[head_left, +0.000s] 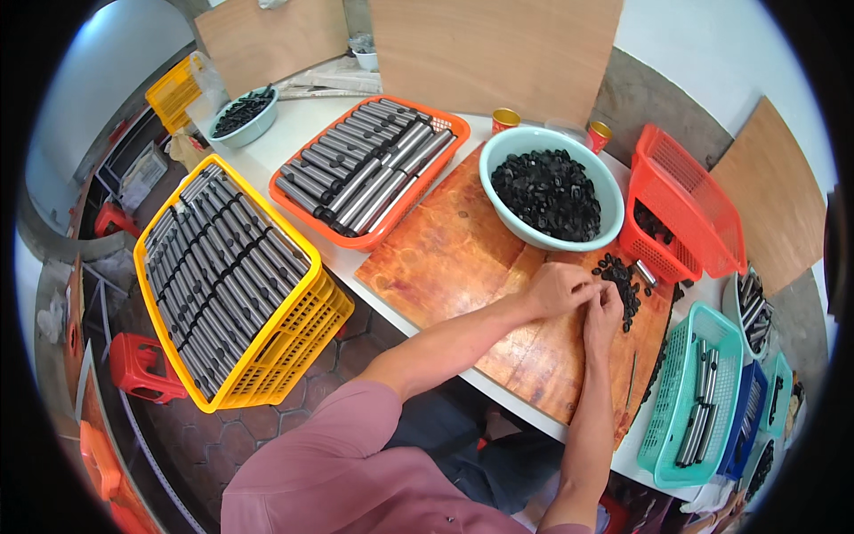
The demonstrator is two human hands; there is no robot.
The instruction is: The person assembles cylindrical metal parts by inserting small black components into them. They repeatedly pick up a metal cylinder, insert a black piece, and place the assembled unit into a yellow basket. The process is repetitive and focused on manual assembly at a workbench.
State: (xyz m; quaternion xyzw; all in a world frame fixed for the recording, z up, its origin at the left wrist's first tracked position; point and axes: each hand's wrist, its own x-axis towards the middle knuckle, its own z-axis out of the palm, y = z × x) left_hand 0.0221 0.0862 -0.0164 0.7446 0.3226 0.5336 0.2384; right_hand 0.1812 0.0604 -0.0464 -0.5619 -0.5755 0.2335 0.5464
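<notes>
My left hand (560,289) and my right hand (604,307) meet over the wooden board (436,258), fingertips pinched close together. Whatever is between the fingers is too small or hidden to make out. Just right of my right hand lies a loose pile of small black parts (627,289). A short silver metal tube (646,273) rests at the pile's far right edge. Beyond my hands stands a pale blue bowl (491,182) filled with small black pieces.
An orange basket (378,240) of metal tubes with black fittings stands at the back left. Left of the table, a yellow crate (285,338) holds more tubes. Red baskets (694,191), a teal basket (663,418) and a blue basket (745,427) line the right side. Two cups (505,120) stand behind the bowl.
</notes>
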